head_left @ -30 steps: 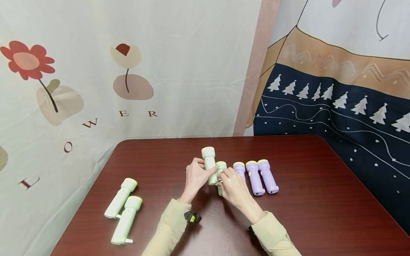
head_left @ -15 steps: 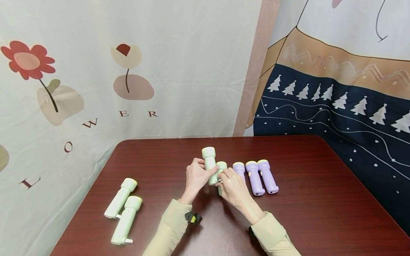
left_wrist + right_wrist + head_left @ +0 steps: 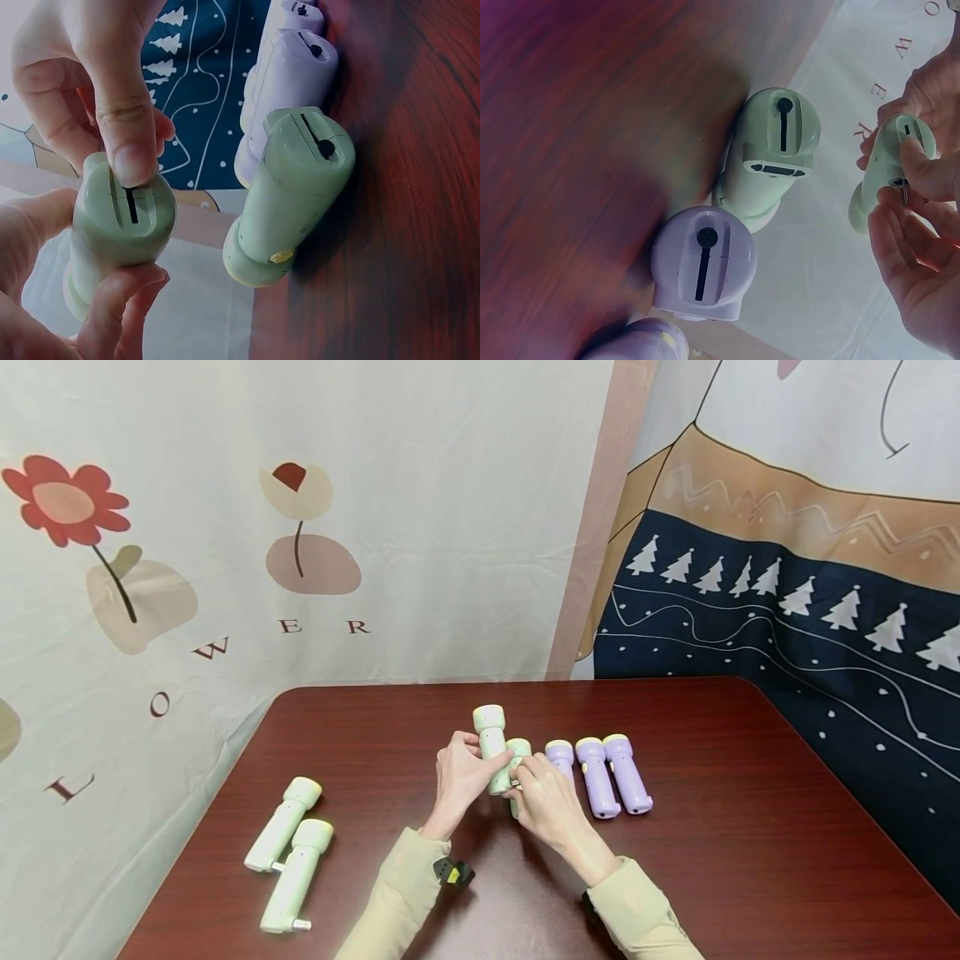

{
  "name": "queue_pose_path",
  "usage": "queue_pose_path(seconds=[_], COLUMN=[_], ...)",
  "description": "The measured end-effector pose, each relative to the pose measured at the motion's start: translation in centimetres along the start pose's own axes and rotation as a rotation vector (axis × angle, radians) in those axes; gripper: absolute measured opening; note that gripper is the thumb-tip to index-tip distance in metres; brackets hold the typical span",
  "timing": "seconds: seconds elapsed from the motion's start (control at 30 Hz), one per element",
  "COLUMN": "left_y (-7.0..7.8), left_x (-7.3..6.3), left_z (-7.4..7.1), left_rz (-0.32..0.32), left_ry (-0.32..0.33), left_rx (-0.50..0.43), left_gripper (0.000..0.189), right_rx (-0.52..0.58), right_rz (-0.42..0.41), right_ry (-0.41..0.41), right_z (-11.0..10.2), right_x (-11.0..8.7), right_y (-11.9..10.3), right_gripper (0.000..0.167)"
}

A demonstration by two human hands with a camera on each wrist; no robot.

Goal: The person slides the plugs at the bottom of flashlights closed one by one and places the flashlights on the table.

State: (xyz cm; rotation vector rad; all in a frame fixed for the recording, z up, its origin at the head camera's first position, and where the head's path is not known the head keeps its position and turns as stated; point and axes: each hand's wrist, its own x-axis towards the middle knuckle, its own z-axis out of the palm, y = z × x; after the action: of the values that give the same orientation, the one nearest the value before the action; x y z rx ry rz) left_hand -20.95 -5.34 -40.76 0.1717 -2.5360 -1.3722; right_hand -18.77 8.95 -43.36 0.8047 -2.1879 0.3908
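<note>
The left hand (image 3: 459, 774) grips a green flashlight (image 3: 491, 739) whose base (image 3: 154, 214) the right hand (image 3: 551, 797) pinches; uneven pressing may knock it against the second flashlight (image 3: 518, 748) beside the hands.

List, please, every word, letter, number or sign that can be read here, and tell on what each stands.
"L O W E R": separate letters on the white cloth.
Green flashlights: no readable text; specks too small.
Purple flashlights: none readable.
Black device at the left cuff: any text too small.
</note>
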Motion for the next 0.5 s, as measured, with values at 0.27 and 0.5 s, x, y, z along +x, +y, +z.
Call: queue_pose_path(seconds=[0.27,0.5], left_y=[0.02,0.00], left_x=[-0.08,-0.07], left_z=[-0.01,-0.06], left_rz=[0.000,-0.017], left_ry=[0.003,-0.003], left_rx=[0.003,-0.001], left_gripper=[0.050,0.050], right_rx=[0.001,-0.004], right_rz=[0.002,0.006], right_ry=[-0.001,0.007], right_z=[-0.05,-0.01], right_x=[-0.01,0.00], right_y=[0.03,-0.03], right_gripper=[0.028,0.028])
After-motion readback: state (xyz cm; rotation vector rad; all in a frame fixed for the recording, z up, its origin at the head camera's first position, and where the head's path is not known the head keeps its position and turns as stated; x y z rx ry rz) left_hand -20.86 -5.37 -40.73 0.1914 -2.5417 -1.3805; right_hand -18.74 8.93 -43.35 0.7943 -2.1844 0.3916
